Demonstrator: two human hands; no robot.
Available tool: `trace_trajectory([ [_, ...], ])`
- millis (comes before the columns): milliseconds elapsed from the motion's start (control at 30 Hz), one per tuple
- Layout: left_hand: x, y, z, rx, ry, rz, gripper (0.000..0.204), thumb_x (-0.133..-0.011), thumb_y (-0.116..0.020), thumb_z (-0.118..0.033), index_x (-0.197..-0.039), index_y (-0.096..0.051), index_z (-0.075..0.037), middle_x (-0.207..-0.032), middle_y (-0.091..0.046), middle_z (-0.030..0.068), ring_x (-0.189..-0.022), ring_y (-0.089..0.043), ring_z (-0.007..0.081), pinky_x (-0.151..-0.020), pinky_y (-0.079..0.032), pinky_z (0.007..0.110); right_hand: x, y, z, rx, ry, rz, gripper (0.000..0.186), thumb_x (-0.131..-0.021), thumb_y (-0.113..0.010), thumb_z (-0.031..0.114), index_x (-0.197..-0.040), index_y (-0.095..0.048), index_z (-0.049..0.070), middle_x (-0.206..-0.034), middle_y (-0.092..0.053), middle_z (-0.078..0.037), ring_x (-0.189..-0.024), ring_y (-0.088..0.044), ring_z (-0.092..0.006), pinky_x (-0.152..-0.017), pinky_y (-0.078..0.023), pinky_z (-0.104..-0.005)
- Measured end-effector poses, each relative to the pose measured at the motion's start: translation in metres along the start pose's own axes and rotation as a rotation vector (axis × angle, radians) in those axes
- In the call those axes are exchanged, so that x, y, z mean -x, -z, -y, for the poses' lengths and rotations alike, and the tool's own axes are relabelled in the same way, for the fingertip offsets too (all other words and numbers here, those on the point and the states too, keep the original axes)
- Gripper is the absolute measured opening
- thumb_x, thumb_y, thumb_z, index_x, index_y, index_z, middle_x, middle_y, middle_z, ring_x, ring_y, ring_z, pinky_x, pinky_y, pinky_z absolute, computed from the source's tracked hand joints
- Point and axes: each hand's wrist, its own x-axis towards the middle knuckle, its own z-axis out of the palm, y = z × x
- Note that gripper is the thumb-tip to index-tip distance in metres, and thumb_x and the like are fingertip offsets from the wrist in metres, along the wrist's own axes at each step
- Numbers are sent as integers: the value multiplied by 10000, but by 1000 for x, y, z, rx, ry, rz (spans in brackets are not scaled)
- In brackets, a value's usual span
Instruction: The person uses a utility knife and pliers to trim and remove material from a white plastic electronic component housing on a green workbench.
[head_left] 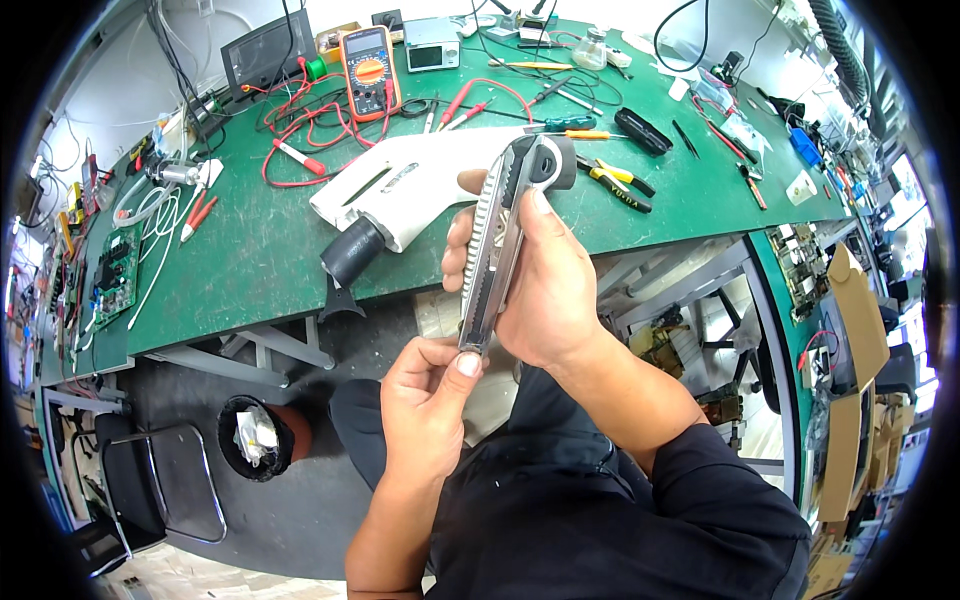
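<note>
A long, narrow grey-and-black part [490, 250] with a ribbed edge is held upright over the bench's front edge; its exact kind I cannot make out. My right hand [550, 285] wraps around its upper and middle length, fingers behind and thumb along the near side. At its lower end, my left hand [430, 385] pinches the tip between thumb and forefinger. Just behind lies a white plastic device [400, 185] with a slot in its side and a black cylindrical end [352, 250]. My right hand and the held part hide some of that device's right side.
On the green bench [240, 255] lie an orange multimeter [370, 75] with red and black leads, yellow-black pliers [618, 185], a black case [643, 131] and a green-handled screwdriver [568, 124]. A circuit board [115, 270] is at left. A lined bin [262, 437] stands on the floor.
</note>
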Motion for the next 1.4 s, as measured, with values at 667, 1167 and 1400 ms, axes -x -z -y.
trace_trajectory([
  [667, 5, 2, 1, 5, 61, -25, 180, -896, -745, -143, -893, -599, -38, -905, -676, 101, -822, -624, 166, -791, -501, 305, 3, 5, 0, -9, 8, 54, 598, -1035, -389, 477, -1363, -462, -18, -999, -651, -99, -868, -654, -191, -772, -556, -336],
  [1167, 5, 3, 6, 28, 65, -2, 158, -918, -715, -121, -913, -573, -51, -918, -680, 96, -838, -632, 152, -787, -504, 287, 4, 8, -1, -17, -1, 39, 529, -1054, -391, 415, -1363, -465, -7, -1011, -651, -101, -890, -655, -189, -798, -559, -346],
  [1400, 4, 5, 2, -127, 111, 47, 185, -911, -730, -151, -881, -581, -45, -891, -696, 88, -802, -633, 134, -751, -507, 275, 12, 18, -1, -85, -41, 20, 466, -1065, -411, 361, -1364, -463, 7, -1026, -642, -105, -910, -648, -195, -820, -555, -362],
])
